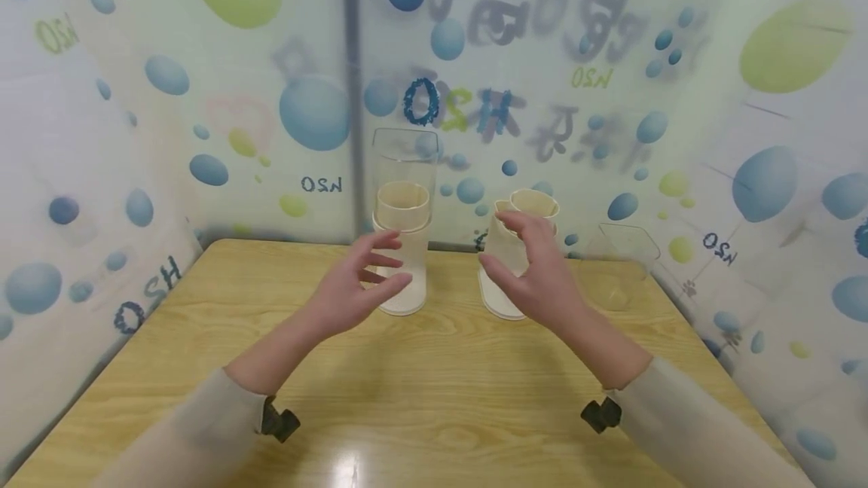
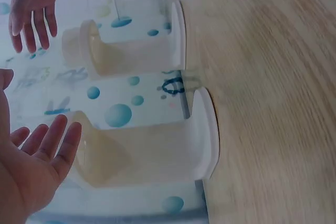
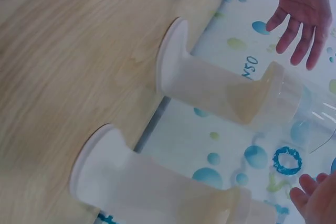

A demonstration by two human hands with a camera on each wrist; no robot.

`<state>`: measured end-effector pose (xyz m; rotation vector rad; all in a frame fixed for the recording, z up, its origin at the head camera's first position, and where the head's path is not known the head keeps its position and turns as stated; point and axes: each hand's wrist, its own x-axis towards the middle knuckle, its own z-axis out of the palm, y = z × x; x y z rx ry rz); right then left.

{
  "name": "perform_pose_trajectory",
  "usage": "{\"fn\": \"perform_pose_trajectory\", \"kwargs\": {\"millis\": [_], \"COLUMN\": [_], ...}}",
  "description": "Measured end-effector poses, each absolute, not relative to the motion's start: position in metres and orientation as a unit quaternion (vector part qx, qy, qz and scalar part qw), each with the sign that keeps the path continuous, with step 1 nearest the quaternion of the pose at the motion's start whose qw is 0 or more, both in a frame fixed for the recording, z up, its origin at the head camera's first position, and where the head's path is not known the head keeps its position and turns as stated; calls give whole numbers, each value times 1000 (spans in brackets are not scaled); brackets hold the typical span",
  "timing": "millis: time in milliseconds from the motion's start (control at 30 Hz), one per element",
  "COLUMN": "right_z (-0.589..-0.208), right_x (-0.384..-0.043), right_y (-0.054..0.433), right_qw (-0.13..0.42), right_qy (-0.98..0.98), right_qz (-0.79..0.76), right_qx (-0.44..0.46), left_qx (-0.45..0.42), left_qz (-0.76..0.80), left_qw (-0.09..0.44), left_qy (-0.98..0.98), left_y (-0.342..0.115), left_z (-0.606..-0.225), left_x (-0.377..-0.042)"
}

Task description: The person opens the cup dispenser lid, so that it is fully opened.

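Two white dispenser stands are being observed: the left stand (image 1: 407, 297) and the right stand (image 1: 500, 303) are both standing upright near the far edge of the table (image 1: 407, 390), set apart and roughly level with each other. The left stand is carrying a clear container (image 1: 405, 157) above its top; the right stand is showing none above its own. A loose clear container (image 1: 615, 266) is sitting by the far right corner, faint enough that its posture is not reading clearly. Progress, as judged: one stand is looking fitted, the other is lacking its container, so about half is appearing done. The left hand (image 1: 353, 288) is hovering just before the left stand, fingers spreading wide, gripping nothing. The right hand (image 1: 539, 277) is hovering before the right stand, thumb and fingers parting widely, likewise gripping nothing; the wrist views are showing gaps between hands and stands. Dark wrist devices (image 1: 602, 414) are sitting at both pale sleeves (image 1: 197, 424). Beyond the far edge, a bubble-printed backdrop (image 1: 312, 113) is hanging.
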<state>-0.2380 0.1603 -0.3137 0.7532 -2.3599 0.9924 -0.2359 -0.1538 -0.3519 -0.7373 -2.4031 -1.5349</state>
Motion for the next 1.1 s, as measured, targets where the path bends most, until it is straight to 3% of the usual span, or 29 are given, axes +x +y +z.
{"fn": "perform_pose_trajectory", "kwargs": {"millis": [567,1100], "right_z": [-262,-252], "right_x": [-287,-318], "right_y": [87,47], "right_qw": [240,203], "right_qy": [-863,-884], "right_qz": [337,306], "right_qx": [288,290], "left_qx": [-175,-191], "left_qz": [-541,-536], "left_qw": [82,25], "left_qy": [-819,-822], "left_y": [-202,-186], "left_z": [-340,-327], "left_x": [-293,-349]}}
